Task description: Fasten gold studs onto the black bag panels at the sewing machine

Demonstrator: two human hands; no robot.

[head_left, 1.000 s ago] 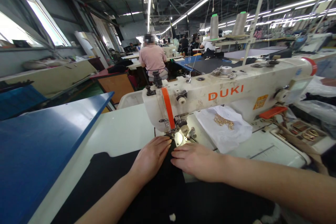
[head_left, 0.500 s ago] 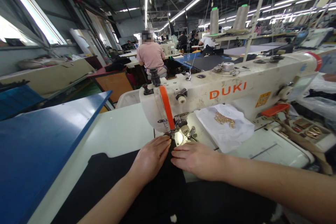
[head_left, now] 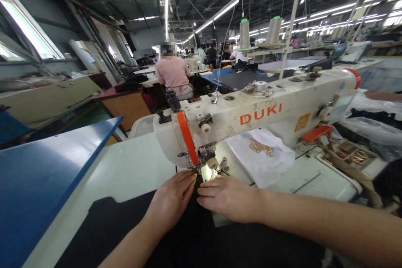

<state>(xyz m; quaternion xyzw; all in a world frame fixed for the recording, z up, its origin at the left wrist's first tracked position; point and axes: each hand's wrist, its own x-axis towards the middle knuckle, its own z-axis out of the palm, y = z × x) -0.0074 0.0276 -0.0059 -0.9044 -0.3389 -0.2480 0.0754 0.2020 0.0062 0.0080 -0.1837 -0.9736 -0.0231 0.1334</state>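
Note:
A white sewing machine (head_left: 232,113) lettered DUKI stands before me, its presser foot (head_left: 199,170) down by the lit needle plate (head_left: 206,173). Black fabric (head_left: 122,222) runs from under the foot across the table and down towards me. Just left of the foot, my left hand (head_left: 171,199) is closed on the fabric, fingers together and thumb tucked below. From the right, my right hand (head_left: 228,199) holds the fabric's edge with its fingertips pressed together. What lies beneath the fingers of both hands is hidden.
Gold-coloured metal pieces (head_left: 260,146) lie on a white plastic bag (head_left: 273,167) beneath the machine arm. A box of small parts (head_left: 353,155) sits at right. The blue table (head_left: 53,171) borders the left. Ahead, a person in a pink shirt (head_left: 172,73) sits facing away.
The whole view has shifted slightly, so the machine and hands appear further left and lower. Both hands keep nearly the same hold on the fabric beside the presser foot.

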